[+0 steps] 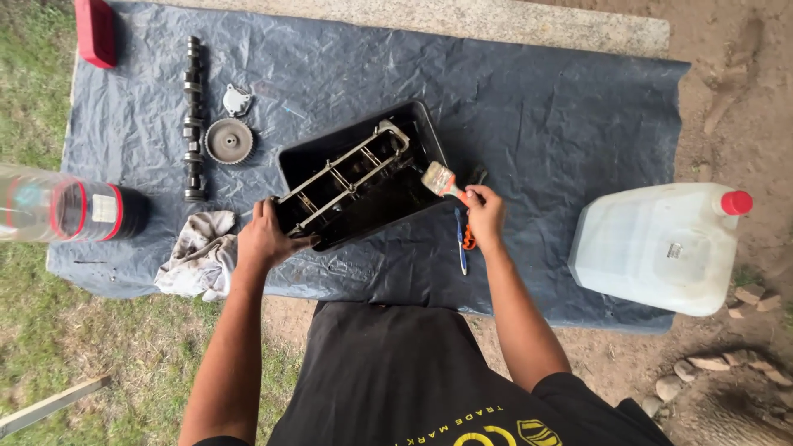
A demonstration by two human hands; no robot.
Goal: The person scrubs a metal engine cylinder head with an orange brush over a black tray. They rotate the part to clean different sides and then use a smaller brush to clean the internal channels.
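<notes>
A black rectangular tray [429, 136] lies on a dark blue tarp [537, 107]. Inside it rests a grey metal ladder-shaped engine frame [347, 177], tilted along the tray. My left hand [266, 239] grips the near left end of that frame at the tray's corner. My right hand [484, 213] holds a paintbrush [443, 182] by its orange handle, with the bristles at the tray's right edge near the frame's far end.
A camshaft [193, 116], a toothed gear [229, 140] and a small metal bracket [237, 100] lie at the left. A dirty rag [198, 252], a clear bottle with dark liquid [66, 211], a white jerrycan with red cap [661, 248], a blue tool [460, 241] and a red object [95, 31] surround the tray.
</notes>
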